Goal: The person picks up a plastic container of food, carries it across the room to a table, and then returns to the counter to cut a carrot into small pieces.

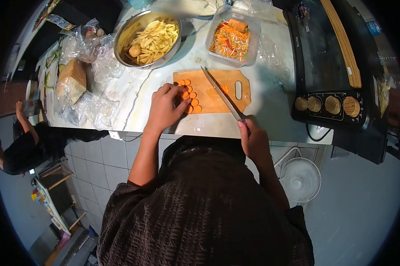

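Note:
My right hand [254,138] is closed around the handle of a long kitchen knife [223,96], whose blade slants up and left across the wooden cutting board [213,103]. Round orange carrot slices [193,102] lie in rows on the board's left part. Over their left edge rests my left hand [168,103], its thumb apart from the bent fingers, touching the slices. To the right of the blade are some thin carrot strips [225,90], near the board's slot.
Behind the board stand a metal bowl [177,48] of cut potato and a clear plastic container [208,54] of shredded vegetables. Plastic bags [103,106] and a brown block [72,79] lie left. A black oven [330,104] stands right. Another person [31,146] is at far left.

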Tool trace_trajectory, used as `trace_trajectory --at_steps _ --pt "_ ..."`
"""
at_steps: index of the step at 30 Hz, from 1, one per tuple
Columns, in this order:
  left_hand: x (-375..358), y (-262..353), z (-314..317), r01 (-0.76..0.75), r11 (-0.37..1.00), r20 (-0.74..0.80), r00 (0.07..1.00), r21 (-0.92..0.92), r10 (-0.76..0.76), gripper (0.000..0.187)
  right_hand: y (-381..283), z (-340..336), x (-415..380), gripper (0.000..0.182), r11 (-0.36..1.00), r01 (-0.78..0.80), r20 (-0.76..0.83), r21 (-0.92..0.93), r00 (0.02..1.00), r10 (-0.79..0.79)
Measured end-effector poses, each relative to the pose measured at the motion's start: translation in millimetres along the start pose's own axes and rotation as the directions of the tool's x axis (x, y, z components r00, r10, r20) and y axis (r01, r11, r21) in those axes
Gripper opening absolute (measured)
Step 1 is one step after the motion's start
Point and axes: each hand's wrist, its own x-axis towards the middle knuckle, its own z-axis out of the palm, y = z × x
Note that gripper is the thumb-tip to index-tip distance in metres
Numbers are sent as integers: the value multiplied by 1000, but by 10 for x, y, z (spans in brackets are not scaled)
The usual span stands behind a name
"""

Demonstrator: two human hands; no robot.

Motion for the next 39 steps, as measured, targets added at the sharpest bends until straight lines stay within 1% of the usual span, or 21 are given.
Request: trace_trajectory --at_steps 2,3,5,9,11,12,14,15,17,18,20,21,23,26,30,32,33,34,36,37,39 --pt "0 -22 26 59 997 26 998 -58 -58 32 1 0 -7 27 1000 6 5 30 1000 -6" --pt "1 -15 25 59 997 26 998 -59 -57 32 -2 8 -12 27 1000 6 5 30 1000 -6" --pt "-5 16 11 -34 998 -91 995 -56 29 32 -7 36 -28 27 999 25 -9 39 1000 -25" --pt "-62 51 -14 22 996 -144 989 -87 -35 32 -54 29 -42 28 998 3 12 60 1000 -4" --pt "-108 12 63 45 998 -154 987 34 -39 34 -60 24 -68 28 998 -38 43 41 998 36" --pt "-113 34 89 44 998 -150 988 36 -38 34 -49 35 -84 28 998 -42 43 44 998 40" --pt "-85 76 140 198 979 -173 967 56 -185 35 -23 57 -81 28 997 -36 22 64 999 35" --pt "-69 65 152 191 980 -173 969 57 -179 35 -26 50 -67 28 997 -37 16 66 999 36" --pt "-73 50 193 176 973 -209 967 152 -142 37 -26 25 -82 28 992 -60 62 109 997 54" --pt "-73 47 204 176 973 -202 969 151 -144 37 -9 28 -87 28 992 -68 64 109 996 61" --pt "-78 48 188 214 975 -184 962 52 -202 36 20 45 -74 28 994 -52 59 92 997 47" --pt "-102 63 154 220 974 -176 962 54 -208 36 8 41 -73 28 994 -59 66 94 996 53" --pt "-123 91 78 204 972 -140 972 113 -188 36 -40 2 -55 32 993 -90 88 71 993 84" --pt "-212 45 58 205 962 -112 976 180 -187 39 14 35 -51 32 993 -61 66 98 996 55" --pt "-259 101 51 230 958 -97 972 170 -216 44 -6 40 -25 32 995 -55 88 80 995 48" --pt "-271 130 72 237 955 -71 971 181 -228 46 -2 47 -26 31 994 -52 65 97 997 46" --pt "-276 171 67 248 949 -62 969 193 -241 42 -13 39 -37 31 994 -50 65 93 997 44" --pt "-271 145 111 248 950 -67 969 188 -239 42 -29 32 -39 31 992 -62 57 105 997 57" --pt "-271 102 200 247 941 -198 959 229 -204 36 -34 21 -21 31 990 -76 54 117 996 70" --pt "-260 117 191 252 940 -195 958 229 -209 36 -21 22 -16 32 990 -69 56 122 996 63" --pt "-233 200 155 366 913 -108 930 177 -352 29 11 26 -13 32 989 -72 69 126 996 64"
